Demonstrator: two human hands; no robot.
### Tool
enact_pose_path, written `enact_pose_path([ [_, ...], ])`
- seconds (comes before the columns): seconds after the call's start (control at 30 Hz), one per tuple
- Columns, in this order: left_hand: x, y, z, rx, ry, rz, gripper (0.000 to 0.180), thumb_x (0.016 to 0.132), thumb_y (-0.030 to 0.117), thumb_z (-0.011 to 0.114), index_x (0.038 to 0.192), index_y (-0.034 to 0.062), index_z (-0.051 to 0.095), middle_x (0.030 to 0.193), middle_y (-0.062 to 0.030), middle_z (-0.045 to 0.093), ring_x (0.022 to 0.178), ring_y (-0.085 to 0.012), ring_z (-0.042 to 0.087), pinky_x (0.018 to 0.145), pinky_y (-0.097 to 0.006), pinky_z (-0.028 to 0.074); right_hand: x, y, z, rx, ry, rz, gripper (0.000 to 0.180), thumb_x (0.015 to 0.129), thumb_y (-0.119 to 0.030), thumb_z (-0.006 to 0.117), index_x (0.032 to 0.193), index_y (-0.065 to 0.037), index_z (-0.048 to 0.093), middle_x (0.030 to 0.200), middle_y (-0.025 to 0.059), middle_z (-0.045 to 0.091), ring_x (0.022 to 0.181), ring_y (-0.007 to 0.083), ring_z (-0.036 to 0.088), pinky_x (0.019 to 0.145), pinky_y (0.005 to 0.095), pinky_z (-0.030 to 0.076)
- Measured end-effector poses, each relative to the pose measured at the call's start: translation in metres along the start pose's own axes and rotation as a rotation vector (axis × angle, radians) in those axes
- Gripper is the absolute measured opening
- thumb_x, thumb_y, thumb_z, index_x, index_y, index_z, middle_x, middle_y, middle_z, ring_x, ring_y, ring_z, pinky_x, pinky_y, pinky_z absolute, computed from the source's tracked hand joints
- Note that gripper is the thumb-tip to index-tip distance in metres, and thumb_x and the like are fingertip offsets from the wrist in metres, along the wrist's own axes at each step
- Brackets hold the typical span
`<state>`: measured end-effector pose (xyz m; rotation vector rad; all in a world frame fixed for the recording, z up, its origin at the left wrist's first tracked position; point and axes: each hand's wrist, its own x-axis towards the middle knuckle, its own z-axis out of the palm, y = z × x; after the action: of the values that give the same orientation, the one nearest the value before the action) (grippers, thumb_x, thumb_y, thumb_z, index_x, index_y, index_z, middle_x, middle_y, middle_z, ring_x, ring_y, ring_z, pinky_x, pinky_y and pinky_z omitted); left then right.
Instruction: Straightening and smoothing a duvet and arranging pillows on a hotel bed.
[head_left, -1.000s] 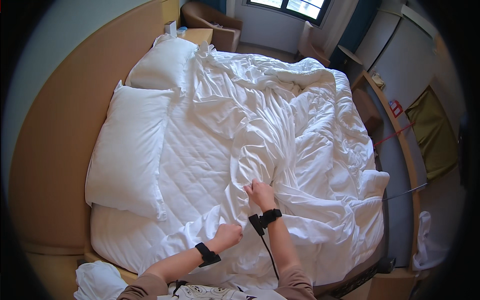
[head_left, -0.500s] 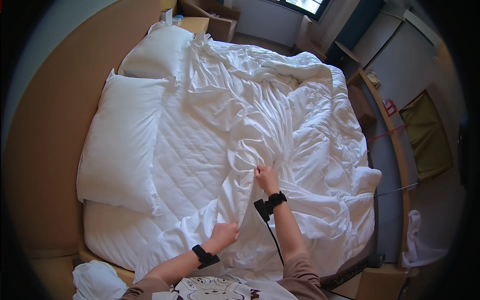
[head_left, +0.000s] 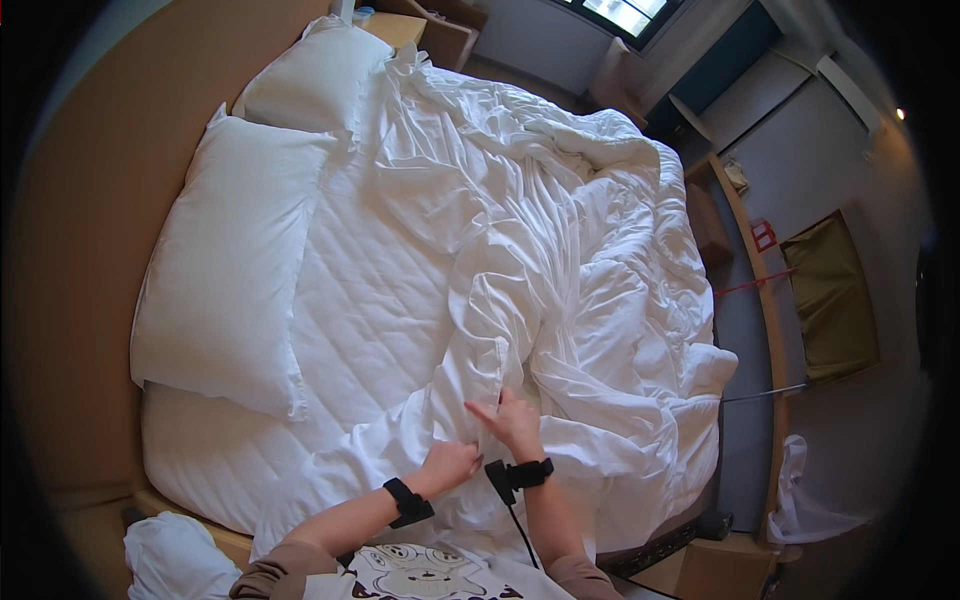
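Observation:
A rumpled white duvet (head_left: 610,300) lies bunched across the right half of the bed, with deep folds running toward me. My left hand (head_left: 450,467) is closed on the near edge of the duvet, its fingertips sunk in the cloth. Just beyond and to the right, my right hand (head_left: 513,424) is at a raised fold of the same duvet, with thumb and fingers spread apart. Some of its fingers are hidden by the hand's back. Each wrist wears a black strap, and the right one carries a small black device (head_left: 500,482) with a cable.
Two white pillows (head_left: 225,265) rest along the brown headboard (head_left: 75,260). A quilted white mattress cover (head_left: 370,290) shows between pillows and duvet. A white bundle (head_left: 175,560) sits at the lower left. Beyond the foot stand a long wooden-edged shelf (head_left: 775,370) and an olive cloth panel (head_left: 830,300).
My right hand has come back toward me, nearer the left hand, and its fingers have spread from a closed grip. My left hand keeps its hold. The view has shifted slightly.

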<state>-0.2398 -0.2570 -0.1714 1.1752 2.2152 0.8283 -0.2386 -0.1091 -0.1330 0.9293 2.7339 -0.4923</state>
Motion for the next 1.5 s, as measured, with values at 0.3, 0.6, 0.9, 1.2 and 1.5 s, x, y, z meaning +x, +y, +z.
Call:
enact_pose_path([
  [0.3, 0.099, -0.072, -0.004, -0.536, 0.376, -0.137, 0.024, 0.081, 0.023, 0.052, 0.097, 0.0058, 0.057, 0.085, -0.0165, 0.062, 0.08, -0.0319, 0.06, 0.071, -0.039, 0.046, 0.01, 0.032, 0.043, 0.67, -0.067, -0.025, 0.03, 0.077, -0.027, 0.061, 0.091, -0.002, 0.051, 0.07, 0.0115, 0.06, 0.063, 0.0193, 0.059, 0.056, 0.0325, 0.046],
  [0.6, 0.115, -0.098, 0.012, -0.417, 0.332, -0.313, 0.017, 0.078, 0.016, 0.051, 0.088, 0.0056, 0.06, 0.083, -0.0155, 0.063, 0.079, -0.0338, 0.059, 0.07, -0.041, 0.047, 0.048, 0.043, 0.08, 1.221, -0.024, 0.035, 0.013, 0.084, -0.02, 0.059, 0.082, -0.007, 0.056, 0.064, -0.0078, 0.045, 0.056, 0.0009, 0.039, 0.052, 0.017, 0.032],
  [0.9, 0.119, -0.084, -0.025, -0.435, 0.442, -0.396, 0.033, 0.082, 0.035, 0.051, 0.085, 0.003, 0.06, 0.081, -0.017, 0.062, 0.078, -0.0344, 0.059, 0.067, -0.042, 0.046, 0.038, 0.027, 0.061, 1.431, -0.148, 0.165, 0.009, 0.085, -0.02, 0.058, 0.082, -0.012, 0.055, 0.066, -0.0099, 0.044, 0.053, -0.0005, 0.037, 0.046, 0.0156, 0.028],
  [1.2, 0.139, -0.095, -0.023, -0.756, 0.21, -0.413, 0.036, 0.086, 0.034, 0.048, 0.085, -0.0003, 0.059, 0.078, -0.0176, 0.061, 0.067, -0.0318, 0.057, 0.063, -0.042, 0.044, 0.044, 0.026, 0.066, 1.361, -0.172, 0.02, 0.009, 0.086, -0.02, 0.056, 0.081, -0.012, 0.056, 0.066, -0.0101, 0.044, 0.057, 0.0002, 0.037, 0.053, 0.0161, 0.03],
  [1.5, 0.133, -0.054, -0.037, -0.293, 0.457, -0.388, 0.029, 0.076, 0.027, 0.06, 0.09, 0.0021, 0.059, 0.085, -0.0165, 0.062, 0.078, -0.0339, 0.06, 0.069, -0.04, 0.047, 0.043, 0.014, 0.071, 1.376, -0.129, -0.032, 0.013, 0.087, -0.021, 0.055, 0.081, -0.01, 0.056, 0.067, -0.0072, 0.048, 0.059, 0.002, 0.042, 0.054, 0.0179, 0.033],
])
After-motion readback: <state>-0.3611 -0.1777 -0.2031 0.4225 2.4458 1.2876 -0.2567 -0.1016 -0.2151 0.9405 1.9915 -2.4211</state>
